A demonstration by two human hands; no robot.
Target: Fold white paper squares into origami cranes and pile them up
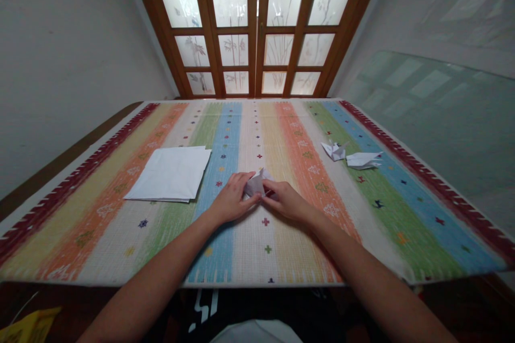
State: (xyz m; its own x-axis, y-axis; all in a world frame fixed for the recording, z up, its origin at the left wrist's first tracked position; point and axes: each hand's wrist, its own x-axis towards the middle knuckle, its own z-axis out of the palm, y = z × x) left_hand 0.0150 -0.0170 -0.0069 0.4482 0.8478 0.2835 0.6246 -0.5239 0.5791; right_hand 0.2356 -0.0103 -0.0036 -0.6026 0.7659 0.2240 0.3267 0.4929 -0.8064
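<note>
Both hands are at work mid-fold on a small folded paper (256, 183), which lies on the woven striped cloth (402, 209) straight ahead at 12 o'clock. The left hand (231, 201) and right hand (287, 201) each pinch one side of it with their fingertips. I judge the crease half-made, so the next move calls for steady, even pressure along thin, springy paper with the edges kept aligned. A flat stack of white sheets (169, 174) lies at 10 o'clock, and two pointed, finished paper figures (335, 151) sit at 2 o'clock.
</note>
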